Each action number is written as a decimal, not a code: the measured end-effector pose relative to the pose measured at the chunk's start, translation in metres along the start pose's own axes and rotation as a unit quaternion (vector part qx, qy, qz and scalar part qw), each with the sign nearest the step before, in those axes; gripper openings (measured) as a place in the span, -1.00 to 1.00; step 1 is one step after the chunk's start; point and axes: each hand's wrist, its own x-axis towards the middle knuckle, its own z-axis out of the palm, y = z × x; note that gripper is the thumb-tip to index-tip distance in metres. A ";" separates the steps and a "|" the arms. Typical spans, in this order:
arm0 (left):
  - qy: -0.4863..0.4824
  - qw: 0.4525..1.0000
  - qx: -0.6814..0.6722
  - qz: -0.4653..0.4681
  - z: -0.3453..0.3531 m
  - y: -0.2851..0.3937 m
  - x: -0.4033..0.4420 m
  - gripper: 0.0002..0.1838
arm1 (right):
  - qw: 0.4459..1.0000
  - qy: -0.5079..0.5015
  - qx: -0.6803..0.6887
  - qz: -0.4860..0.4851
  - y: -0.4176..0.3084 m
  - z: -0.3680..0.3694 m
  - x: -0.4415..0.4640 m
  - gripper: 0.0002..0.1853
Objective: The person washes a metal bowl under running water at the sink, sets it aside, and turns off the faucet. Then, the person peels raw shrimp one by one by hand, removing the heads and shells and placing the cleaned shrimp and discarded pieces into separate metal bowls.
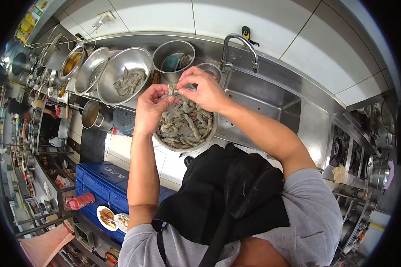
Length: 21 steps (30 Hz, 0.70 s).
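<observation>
Both of my hands meet over a large bowl (214,131) heaped with raw grey shrimp (182,124). Between my fingertips is one small shrimp (172,89), partly covered by the fingers. My left hand (153,104) pinches it from the left side, and my right hand (200,86) pinches it from the right. Left of the hands, a wide steel bowl (109,80) holds a smaller pile of shrimp (130,82). Behind them stands a deep steel pot (173,46) with a green scouring pad (170,63) inside.
To the right lies a steel sink (263,98) under a curved faucet (240,40). More metal bowls (91,69) line the counter at left. A blue cooler (102,178) carries plates of food (107,218) and a red tumbler (80,201). Another person (49,120) stands far left.
</observation>
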 end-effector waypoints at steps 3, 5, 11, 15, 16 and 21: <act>0.015 1.000 -0.007 -0.021 0.002 0.011 -0.005 -0.70 | 1.000 0.005 -0.011 0.008 -0.002 0.005 0.001 -0.84; 0.012 1.000 -0.010 -0.018 -0.001 0.009 -0.005 -0.70 | 1.000 0.001 0.012 0.009 -0.003 0.009 0.004 -0.85; -0.006 1.000 -0.012 -0.007 -0.004 0.002 -0.009 -0.75 | 0.998 -0.007 0.052 0.021 -0.009 0.016 0.006 -0.89; 0.004 0.998 0.043 -0.049 -0.001 -0.012 -0.009 -0.84 | 0.999 0.000 0.041 -0.013 -0.003 0.023 0.005 -0.90; 0.003 0.999 0.023 -0.045 0.001 -0.018 -0.009 -0.86 | 0.999 -0.001 0.041 -0.012 -0.001 0.026 0.005 -0.90; -0.057 0.995 -0.033 -0.080 -0.005 -0.038 -0.011 -0.84 | 0.997 0.044 -0.054 -0.012 0.044 0.033 0.013 -0.92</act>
